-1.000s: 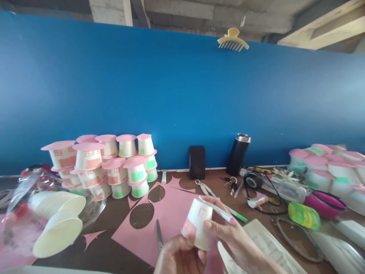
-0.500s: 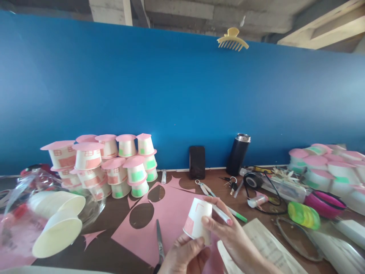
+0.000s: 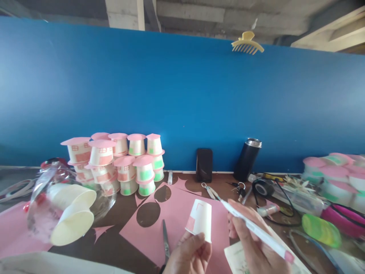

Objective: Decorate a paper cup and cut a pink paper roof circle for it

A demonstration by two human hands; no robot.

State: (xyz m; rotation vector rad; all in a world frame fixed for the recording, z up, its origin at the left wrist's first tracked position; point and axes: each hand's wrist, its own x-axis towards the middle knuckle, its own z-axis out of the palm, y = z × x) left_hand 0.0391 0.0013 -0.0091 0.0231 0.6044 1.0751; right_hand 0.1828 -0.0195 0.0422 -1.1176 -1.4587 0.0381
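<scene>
My left hand (image 3: 189,257) grips an upturned white paper cup (image 3: 199,220) with pink marks drawn on its side, low in the middle of the view. My right hand (image 3: 252,243), just right of the cup and apart from it, is closed round a white marker pen (image 3: 256,231) with a pink end. Both hands are over a pink paper sheet (image 3: 176,213) with round holes cut in it.
Scissors (image 3: 165,239) lie on the sheet left of my hand. Stacked decorated cups (image 3: 122,163) stand at the back left, more at the right (image 3: 333,175). A bag of plain cups (image 3: 68,213) lies left. A phone (image 3: 204,164), flask (image 3: 247,159), keys, tape and cables crowd the back right.
My right hand has come off the cup and moved right with the pen, which now points up-left. My left hand still holds the cup. The view has shifted slightly.
</scene>
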